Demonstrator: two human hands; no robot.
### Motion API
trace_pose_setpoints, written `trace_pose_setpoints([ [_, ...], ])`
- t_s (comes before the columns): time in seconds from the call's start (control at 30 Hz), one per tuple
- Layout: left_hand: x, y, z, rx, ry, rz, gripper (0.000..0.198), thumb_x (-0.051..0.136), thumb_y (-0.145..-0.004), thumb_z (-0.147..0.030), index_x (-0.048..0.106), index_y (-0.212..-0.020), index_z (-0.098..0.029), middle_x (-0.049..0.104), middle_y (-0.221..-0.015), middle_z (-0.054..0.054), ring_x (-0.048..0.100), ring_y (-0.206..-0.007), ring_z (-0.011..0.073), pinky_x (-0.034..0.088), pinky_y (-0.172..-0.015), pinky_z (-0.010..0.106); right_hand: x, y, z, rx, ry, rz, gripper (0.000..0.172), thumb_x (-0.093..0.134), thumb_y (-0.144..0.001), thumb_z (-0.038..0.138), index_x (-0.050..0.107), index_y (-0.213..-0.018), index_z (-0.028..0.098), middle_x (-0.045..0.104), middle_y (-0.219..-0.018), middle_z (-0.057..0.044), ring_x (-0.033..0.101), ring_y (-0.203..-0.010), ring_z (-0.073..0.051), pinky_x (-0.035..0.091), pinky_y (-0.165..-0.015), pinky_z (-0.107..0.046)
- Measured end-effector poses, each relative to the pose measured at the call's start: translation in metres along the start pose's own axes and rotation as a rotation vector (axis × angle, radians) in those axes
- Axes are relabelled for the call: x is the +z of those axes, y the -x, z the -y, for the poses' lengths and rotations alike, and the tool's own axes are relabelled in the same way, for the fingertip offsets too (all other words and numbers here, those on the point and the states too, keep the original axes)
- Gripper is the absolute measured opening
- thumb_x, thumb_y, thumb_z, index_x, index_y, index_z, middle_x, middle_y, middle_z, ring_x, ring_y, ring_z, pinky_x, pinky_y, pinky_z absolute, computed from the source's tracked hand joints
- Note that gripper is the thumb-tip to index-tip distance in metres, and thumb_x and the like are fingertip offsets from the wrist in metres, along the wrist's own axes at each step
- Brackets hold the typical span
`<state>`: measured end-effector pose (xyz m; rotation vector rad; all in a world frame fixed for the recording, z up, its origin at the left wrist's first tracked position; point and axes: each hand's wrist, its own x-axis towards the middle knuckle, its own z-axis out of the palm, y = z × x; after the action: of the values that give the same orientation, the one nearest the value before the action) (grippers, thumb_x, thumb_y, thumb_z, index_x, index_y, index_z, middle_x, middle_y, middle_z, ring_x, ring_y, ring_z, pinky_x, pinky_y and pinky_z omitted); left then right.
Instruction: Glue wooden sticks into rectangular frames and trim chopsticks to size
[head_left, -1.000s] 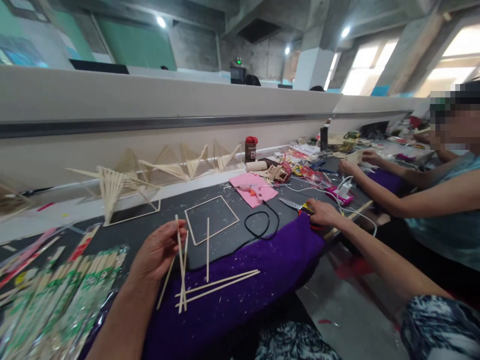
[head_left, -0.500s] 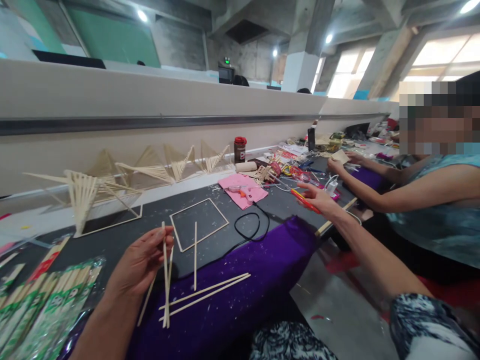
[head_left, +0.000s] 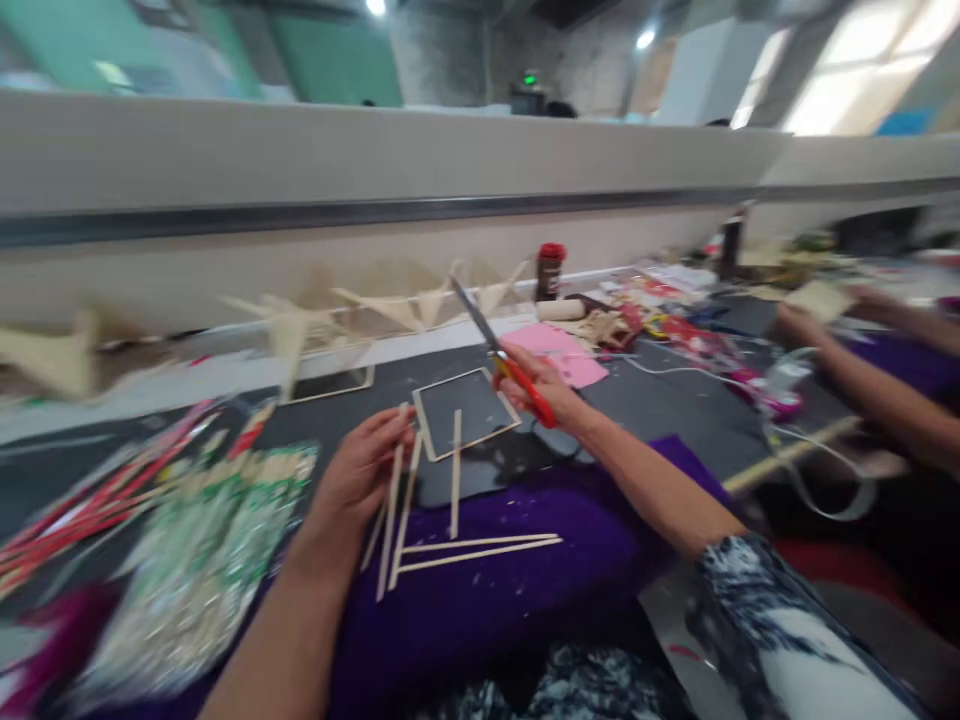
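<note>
My left hand point(head_left: 366, 460) pinches a thin wooden stick point(head_left: 391, 510) near its top, its lower end over a purple cloth point(head_left: 525, 600). More sticks stand beside it; whether the fingers hold those too I cannot tell. Red-and-yellow-handled scissors point(head_left: 478, 318) are gripped in my right hand point(head_left: 544, 388), blades pointing up and left. Behind them lies a four-sided frame of sticks point(head_left: 424, 428) on the dark tabletop. One loose stick point(head_left: 456, 485) overlaps the frame's near edge, and two more sticks point(head_left: 487, 547) lie on the cloth.
Bagged sticks point(head_left: 217, 540) lie at left. Stick structures point(head_left: 289, 345) line the wall. A pink cloth point(head_left: 570, 355), a red-lidded bottle point(head_left: 550, 272) and a white cable point(head_left: 690, 372) are farther back. Another person's hands point(head_left: 806, 320) hold a flat tan piece at right.
The view has swung left. My right hand has brought the scissors leftward, close to my left hand, with their blades now raised. My left hand still pinches the stick.
</note>
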<state>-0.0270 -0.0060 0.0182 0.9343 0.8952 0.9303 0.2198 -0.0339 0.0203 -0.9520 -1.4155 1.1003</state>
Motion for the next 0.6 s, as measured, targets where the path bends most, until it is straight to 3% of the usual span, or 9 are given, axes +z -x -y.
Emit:
trace_pose_setpoints([
  [0.13, -0.001, 0.001, 0.001, 0.071, 0.002, -0.016, 0.024, 0.071, -0.06, -0.024, 0.064, -0.08, -0.014, 0.055, -0.056, -0.002, 0.049, -0.048, 0.0046, 0.037, -0.043, 0.013, 0.008, -0.001, -0.022, 0.002, 0.24, 0.127, 0.056, 0.058, -0.073, 0.032, 0.035, -0.124, 0.028, 0.053, -0.09, 0.0, 0.048, -0.071, -0.011, 0.039, -0.062, -0.023],
  [0.3, 0.001, 0.006, 0.004, 0.085, -0.012, 0.014, 0.021, 0.068, -0.065, -0.028, 0.06, -0.08, -0.014, 0.06, -0.065, 0.0, 0.057, -0.057, 0.0095, 0.045, -0.048, 0.019, 0.011, 0.013, -0.032, -0.008, 0.533, 0.254, 0.055, 0.06, -0.072, 0.035, 0.039, -0.122, 0.026, 0.056, -0.089, -0.001, 0.051, -0.073, -0.013, 0.041, -0.067, -0.026],
  [0.47, 0.005, 0.013, 0.003, 0.117, -0.007, 0.066, 0.024, 0.067, -0.066, -0.031, 0.055, -0.079, -0.015, 0.057, -0.06, -0.003, 0.04, -0.036, 0.0021, 0.026, -0.033, 0.014, 0.023, 0.018, -0.03, -0.033, 0.588, 0.331, 0.056, 0.06, -0.073, 0.036, 0.038, -0.123, 0.025, 0.057, -0.09, 0.0, 0.052, -0.073, -0.013, 0.042, -0.066, -0.025],
  [0.6, 0.005, 0.016, 0.004, 0.12, -0.031, 0.077, 0.023, 0.067, -0.067, -0.031, 0.055, -0.078, -0.016, 0.054, -0.058, -0.005, 0.033, -0.034, 0.0, 0.014, -0.032, 0.014, 0.025, 0.019, -0.03, -0.046, 0.576, 0.354, 0.058, 0.061, -0.072, 0.036, 0.037, -0.124, 0.026, 0.058, -0.091, 0.0, 0.053, -0.073, -0.013, 0.043, -0.066, -0.026],
])
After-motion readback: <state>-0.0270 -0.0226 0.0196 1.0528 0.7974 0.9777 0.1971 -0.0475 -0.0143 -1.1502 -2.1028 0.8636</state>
